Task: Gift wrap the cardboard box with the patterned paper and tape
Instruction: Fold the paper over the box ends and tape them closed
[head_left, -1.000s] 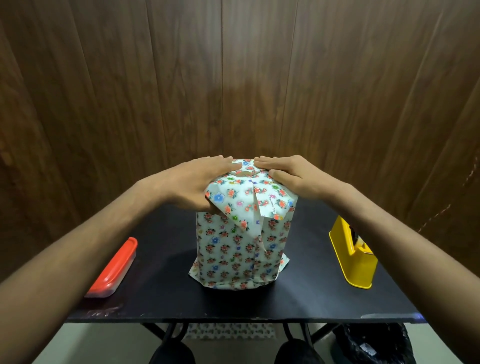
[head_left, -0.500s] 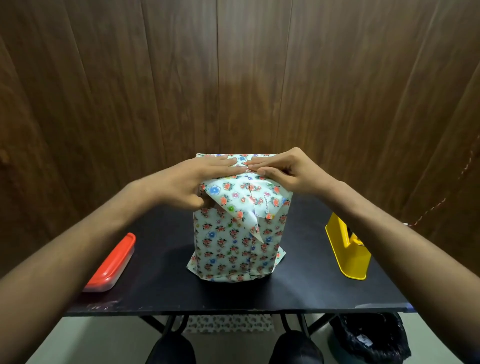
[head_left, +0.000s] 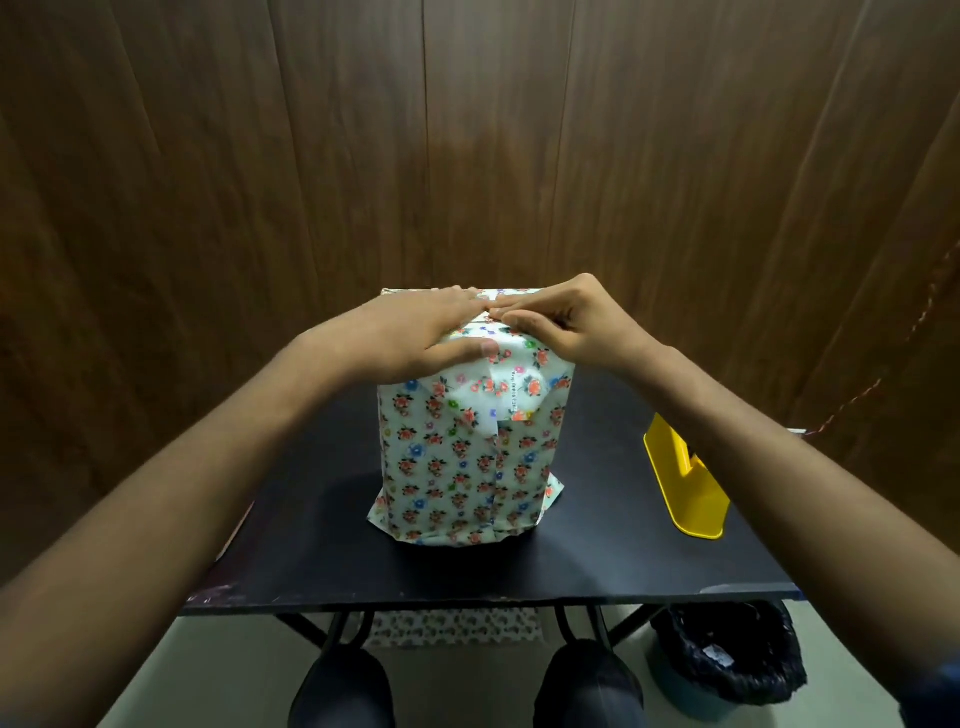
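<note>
Hands (head_left: 415, 332) pressing paper (head_left: 467, 457), black table (head_left: 597, 551), wood wall (head_left: 467, 156)

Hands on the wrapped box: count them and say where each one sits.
2. The left hand lies flat across the top left of the wrapped box, thumb on the folded flap. The right hand presses curled fingers on the top right edge. Fingertips nearly meet at the middle.
</note>
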